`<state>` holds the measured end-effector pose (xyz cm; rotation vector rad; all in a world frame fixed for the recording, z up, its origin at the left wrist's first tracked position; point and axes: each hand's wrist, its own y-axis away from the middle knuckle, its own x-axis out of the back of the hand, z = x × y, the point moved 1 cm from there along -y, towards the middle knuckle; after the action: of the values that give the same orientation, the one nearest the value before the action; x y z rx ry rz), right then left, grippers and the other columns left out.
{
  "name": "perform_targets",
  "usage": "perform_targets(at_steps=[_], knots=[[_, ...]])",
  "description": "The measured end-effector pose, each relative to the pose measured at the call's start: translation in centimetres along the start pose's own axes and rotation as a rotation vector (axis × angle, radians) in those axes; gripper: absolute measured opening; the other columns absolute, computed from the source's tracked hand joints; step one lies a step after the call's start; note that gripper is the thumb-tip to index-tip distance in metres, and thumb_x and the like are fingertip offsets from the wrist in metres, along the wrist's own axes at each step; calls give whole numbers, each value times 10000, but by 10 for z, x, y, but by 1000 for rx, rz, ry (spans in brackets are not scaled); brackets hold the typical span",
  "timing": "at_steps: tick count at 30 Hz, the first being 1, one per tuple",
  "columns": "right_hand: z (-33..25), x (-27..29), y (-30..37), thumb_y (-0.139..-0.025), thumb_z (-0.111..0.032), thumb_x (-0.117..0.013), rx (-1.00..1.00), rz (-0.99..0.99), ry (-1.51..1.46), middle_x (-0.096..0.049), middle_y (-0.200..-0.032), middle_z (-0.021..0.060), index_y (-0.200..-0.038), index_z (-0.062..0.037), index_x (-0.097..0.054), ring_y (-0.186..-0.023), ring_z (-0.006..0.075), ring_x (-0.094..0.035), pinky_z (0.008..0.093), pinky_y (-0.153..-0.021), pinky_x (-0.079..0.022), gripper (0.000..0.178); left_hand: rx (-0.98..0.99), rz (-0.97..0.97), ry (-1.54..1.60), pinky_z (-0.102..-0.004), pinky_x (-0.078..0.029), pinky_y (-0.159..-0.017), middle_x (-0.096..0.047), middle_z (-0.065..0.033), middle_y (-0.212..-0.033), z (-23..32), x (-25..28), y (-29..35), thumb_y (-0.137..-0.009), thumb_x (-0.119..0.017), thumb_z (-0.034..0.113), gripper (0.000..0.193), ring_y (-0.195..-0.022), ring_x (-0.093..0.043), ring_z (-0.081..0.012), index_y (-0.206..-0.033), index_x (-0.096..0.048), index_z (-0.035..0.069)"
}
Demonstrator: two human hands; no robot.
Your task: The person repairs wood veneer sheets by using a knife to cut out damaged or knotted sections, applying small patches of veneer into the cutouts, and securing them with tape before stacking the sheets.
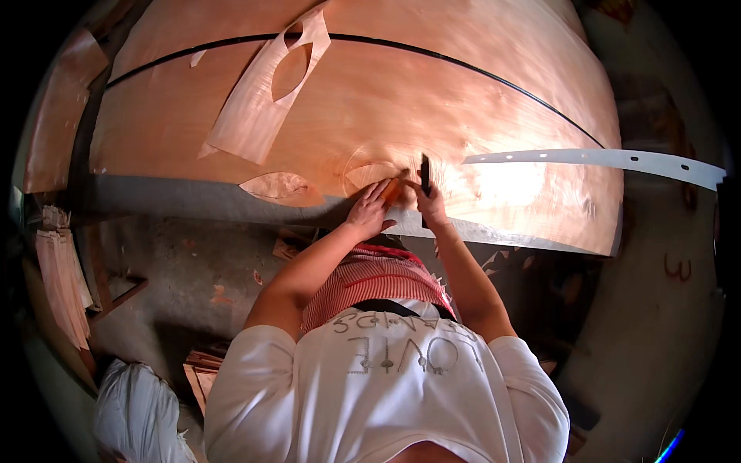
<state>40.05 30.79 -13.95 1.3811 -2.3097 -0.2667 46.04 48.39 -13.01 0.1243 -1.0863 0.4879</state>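
A large sheet of pale wood veneer (324, 92) lies before me, with an eye-shaped patch (370, 174) near its front edge. My left hand (370, 212) presses on that edge, fingers stretched out and thumb apart. Against its fingertips is a small orange piece (392, 191), whose kind I cannot make out. Just to the right, my right hand (431, 202) is closed round a dark, narrow, knife-like tool (425, 174), which stands out past the fingers at both ends. A dark knot mark shows in the veneer between the hands.
A veneer strip with eye-shaped cutouts (266, 100) lies at the back left, near a black cord (463, 65). A pale perforated strip (602, 157) juts past the right edge. Another eye-shaped piece (279, 186) lies left. Veneer bundles (62, 270) and a white sack (143, 413) stand left.
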Motion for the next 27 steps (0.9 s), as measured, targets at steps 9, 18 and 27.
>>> perform_targets(at_steps=[9, 18, 27], knots=[[-79, 136, 86, -886, -144, -507, -19, 205, -1, -629, -760, -14, -1109, -50, -563, -474, 11, -317, 170, -427, -254, 249, -16, -3, 33, -400, -166, -1078, -284, -165, -1384, 7, 0, -6, -715, -650, 364, 723, -1307, -220, -290, -1269, -387, -19], [-359, 144, 131, -912, -359, -451, 1019, 314, -383, -505, -1200, 187, -1305, 30, -337, -424, -6, -218, 142, -400, -188, 564, -50, -53, -3, -400, -144, -1085, -285, -198, -1373, 10, 4, -9, -740, -606, 418, 756, -1301, -217, -317, -1286, -351, -40], [-390, 68, 135, -912, -199, -477, 943, 119, -417, -433, -1263, 241, -1299, 55, -319, -465, -8, -245, 148, -419, -205, 489, 6, -33, -36, -383, -125, -1086, -273, -167, -1392, 7, 2, 1, -744, -593, 451, 763, -1319, -190, -287, -1293, -352, -22]])
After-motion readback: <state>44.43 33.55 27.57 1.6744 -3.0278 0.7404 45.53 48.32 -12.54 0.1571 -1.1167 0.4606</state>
